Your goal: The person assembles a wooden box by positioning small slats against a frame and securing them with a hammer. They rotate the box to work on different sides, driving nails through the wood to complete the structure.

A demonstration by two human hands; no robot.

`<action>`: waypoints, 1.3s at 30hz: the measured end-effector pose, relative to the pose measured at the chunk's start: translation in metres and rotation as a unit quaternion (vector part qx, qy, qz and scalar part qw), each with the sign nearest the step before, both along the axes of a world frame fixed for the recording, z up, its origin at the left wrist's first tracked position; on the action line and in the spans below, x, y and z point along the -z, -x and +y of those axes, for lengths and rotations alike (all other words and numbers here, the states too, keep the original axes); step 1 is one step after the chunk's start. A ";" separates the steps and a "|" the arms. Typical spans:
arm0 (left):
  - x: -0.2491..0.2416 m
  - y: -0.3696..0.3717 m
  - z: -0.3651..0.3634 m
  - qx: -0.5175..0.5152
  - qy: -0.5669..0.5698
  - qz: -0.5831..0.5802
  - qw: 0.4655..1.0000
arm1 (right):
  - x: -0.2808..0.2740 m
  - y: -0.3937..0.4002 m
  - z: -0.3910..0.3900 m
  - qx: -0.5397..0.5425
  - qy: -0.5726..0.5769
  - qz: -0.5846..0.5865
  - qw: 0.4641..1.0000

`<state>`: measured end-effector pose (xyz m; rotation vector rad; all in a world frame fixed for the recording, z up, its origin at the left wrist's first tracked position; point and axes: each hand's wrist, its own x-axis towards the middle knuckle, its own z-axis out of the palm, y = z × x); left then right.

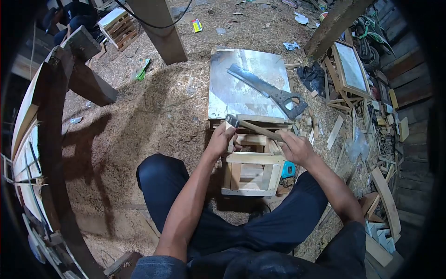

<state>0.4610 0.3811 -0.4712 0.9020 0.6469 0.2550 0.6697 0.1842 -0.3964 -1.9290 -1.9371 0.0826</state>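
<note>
My right hand (296,147) is closed around the wooden handle of a hammer (260,130), whose metal head is up by my left hand. The fingers of my left hand (222,140) are pressed together on a small light wood piece (230,134) at the far left corner of a wooden frame (253,159). This box-like frame of pale slats stands between my knees. Just beyond it, a handsaw (265,88) lies across a metal-topped low table (223,100), its handle toward the right.
A teal tape measure (288,169) lies right of the frame. Wooden posts (160,32) rise ahead. A glass-topped wooden frame (350,67) and scrap wood (386,200) lie at the right. Another person (78,18) sits at the far upper left. Shavings cover the ground.
</note>
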 end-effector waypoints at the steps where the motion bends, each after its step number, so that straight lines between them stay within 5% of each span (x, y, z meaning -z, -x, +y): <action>1: 0.005 -0.001 0.002 -0.004 -0.001 -0.020 1.000 | 0.001 0.000 0.001 -0.002 -0.008 -0.022 1.000; 4: -0.004 -0.003 0.004 0.007 -0.068 0.030 0.997 | -0.002 0.001 0.001 0.019 0.001 -0.014 1.000; 7: 0.000 0.002 0.001 0.000 -0.005 0.004 1.000 | -0.007 0.004 -0.002 -0.024 -0.036 0.010 0.999; 10: 0.004 0.000 0.004 0.020 -0.032 0.036 0.999 | -0.005 0.006 -0.002 0.064 0.105 0.000 0.992; 16: 0.004 0.000 0.001 -0.014 0.010 -0.014 1.000 | -0.009 0.000 -0.001 -0.005 -0.017 0.005 1.000; 19: 0.000 -0.004 0.005 -0.008 0.007 0.000 1.000 | -0.009 0.000 0.000 0.033 0.048 -0.007 0.998; 22: 0.002 -0.001 0.003 -0.007 0.004 0.014 1.000 | -0.012 0.005 0.001 -0.019 -0.077 0.028 0.996; 25: 0.000 -0.001 0.003 0.005 -0.010 0.021 1.000 | -0.006 0.000 -0.002 0.052 0.083 -0.009 0.995; 35: -0.007 -0.001 0.002 -0.009 0.019 0.008 1.000 | -0.005 -0.003 0.000 0.017 -0.018 0.008 1.000; 39: 0.003 -0.002 0.003 -0.003 -0.015 0.000 1.000 | -0.005 0.001 0.000 0.023 0.038 0.011 0.999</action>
